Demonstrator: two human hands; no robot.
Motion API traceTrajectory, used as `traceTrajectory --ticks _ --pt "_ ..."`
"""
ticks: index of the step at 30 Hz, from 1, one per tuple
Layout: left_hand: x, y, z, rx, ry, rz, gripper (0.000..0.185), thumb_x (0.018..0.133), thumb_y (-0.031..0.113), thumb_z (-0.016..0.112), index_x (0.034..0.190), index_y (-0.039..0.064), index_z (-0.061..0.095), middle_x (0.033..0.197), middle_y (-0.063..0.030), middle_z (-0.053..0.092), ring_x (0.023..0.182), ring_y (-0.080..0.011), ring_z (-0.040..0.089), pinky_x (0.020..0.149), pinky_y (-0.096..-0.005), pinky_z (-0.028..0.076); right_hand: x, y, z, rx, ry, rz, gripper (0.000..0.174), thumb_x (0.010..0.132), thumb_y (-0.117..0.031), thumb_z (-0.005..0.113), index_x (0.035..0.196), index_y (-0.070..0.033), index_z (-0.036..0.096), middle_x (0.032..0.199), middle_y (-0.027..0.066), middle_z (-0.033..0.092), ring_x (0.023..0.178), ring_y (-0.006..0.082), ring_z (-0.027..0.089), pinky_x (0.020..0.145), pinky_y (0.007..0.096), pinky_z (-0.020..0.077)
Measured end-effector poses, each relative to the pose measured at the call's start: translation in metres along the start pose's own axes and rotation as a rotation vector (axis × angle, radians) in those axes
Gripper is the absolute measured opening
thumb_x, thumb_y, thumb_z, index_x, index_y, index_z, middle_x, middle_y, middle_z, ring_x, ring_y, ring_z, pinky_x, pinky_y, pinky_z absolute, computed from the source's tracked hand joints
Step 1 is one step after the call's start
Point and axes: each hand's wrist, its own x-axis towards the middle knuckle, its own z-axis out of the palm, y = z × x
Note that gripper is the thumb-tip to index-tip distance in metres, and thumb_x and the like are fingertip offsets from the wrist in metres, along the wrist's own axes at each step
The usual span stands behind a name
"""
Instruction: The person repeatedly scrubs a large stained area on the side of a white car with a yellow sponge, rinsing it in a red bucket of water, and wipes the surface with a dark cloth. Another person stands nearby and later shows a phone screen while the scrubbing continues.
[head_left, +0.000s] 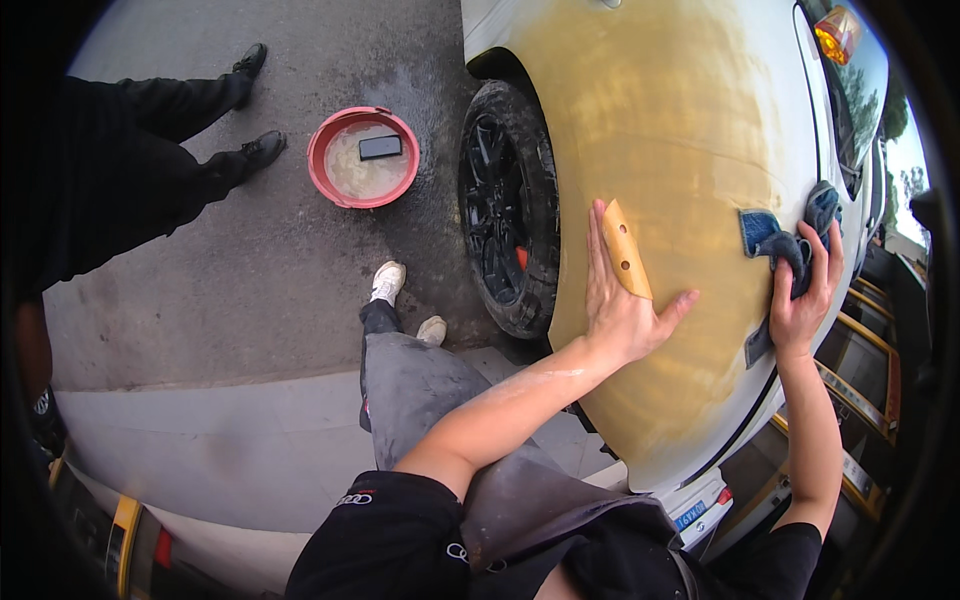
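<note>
My left hand (619, 311) rests flat on the tan-coated body panel (667, 150) of a white car, above the wheel arch. A curved yellow piece of perforated abrasive sheet (627, 255) sticks up along its fingers; part of it is hidden by the hand. The thumb points out to the right. Farther right, on the panel's upper edge, my right hand (806, 300) grips a bunched blue denim cloth (795, 247). The coating looks streaky, with white paint showing at its borders.
A black-spoked wheel (499, 210) sits below the panel. On wet ground stands a red plastic tub (317, 184) of cloudy water, with a dark rectangular block (380, 148) in it. A person in dark clothing (127, 157) stands at left. Another white vehicle (709, 525) is behind.
</note>
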Motion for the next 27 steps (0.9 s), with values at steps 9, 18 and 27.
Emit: traceTrajectory --ticks 9,18,27 --pt "0.013 -0.013 0.009 -0.02 0.052 -0.016 0.101 0.101 0.062 0.06 0.164 -0.008 0.021 0.166 -0.0463 0.01 0.157 -0.0627 0.003 0.129 -0.0654 0.009 0.003 -0.003 -0.001 0.011 -0.017 0.022 0.045 0.088 -0.011 0.069 0.133 -0.006 0.069 0.158 0.0258 0.048 0.147 0.0442 0.046 0.123 0.0502 0.0343" --pt "0.078 -0.042 0.01 0.002 -0.02 0.067 0.128 0.091 0.071 0.068 0.165 -0.011 0.003 0.168 -0.045 -0.004 0.158 -0.0626 0.0 0.128 -0.0678 0.009 0.002 -0.002 -0.003 0.018 -0.039 0.024 0.047 0.086 -0.01 0.069 0.133 -0.004 0.068 0.159 0.0269 0.047 0.149 0.0448 0.044 0.123 0.051 0.033" --pt "0.066 -0.05 0.011 -0.02 -0.036 0.073 0.132 0.087 0.071 0.072 0.164 -0.013 0.005 0.169 -0.0441 -0.003 0.158 -0.0613 0.002 0.129 -0.0655 0.008 0.003 -0.003 -0.004 0.013 -0.042 0.027 0.047 0.085 -0.011 0.068 0.132 -0.003 0.068 0.159 0.0273 0.046 0.149 0.0452 0.043 0.124 0.0518 0.0321"
